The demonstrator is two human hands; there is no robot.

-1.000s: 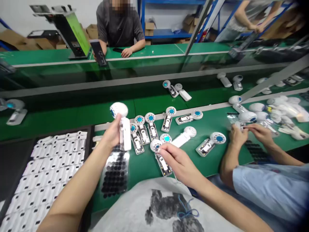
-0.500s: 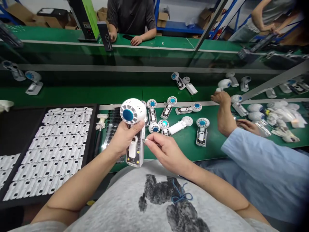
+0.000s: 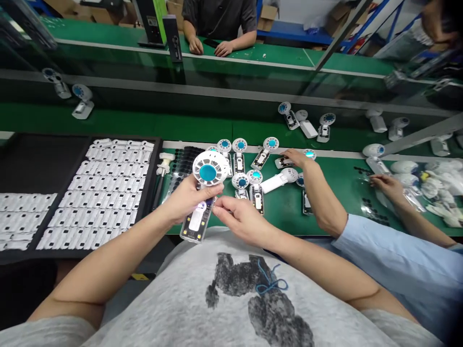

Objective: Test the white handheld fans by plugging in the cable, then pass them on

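A white plastic round-headed device [image 3: 208, 172] is in the left hand [image 3: 184, 200], the right hand [image 3: 244, 217] just at its right side. To their left, a black rectangular tray [image 3: 155, 166] bears rows of white plastic parts [image 3: 104, 193]. Right of the tray come a white-topped black tool [image 3: 165, 163], then flat black discs [image 3: 183, 166]. More white round-headed devices [image 3: 256, 177] lie on the green desk [image 3: 278, 212] beyond and rightward; behind it, further devices [image 3: 324, 126] lie on a long green strip [image 3: 249, 129].

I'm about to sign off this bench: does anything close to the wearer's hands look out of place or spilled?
One white, round-headed plastic unit lies aslant, plain side up with no blue centre showing, whereas the white, blue-centred unit beside it lies face up. Nothing looks clearly spilled.
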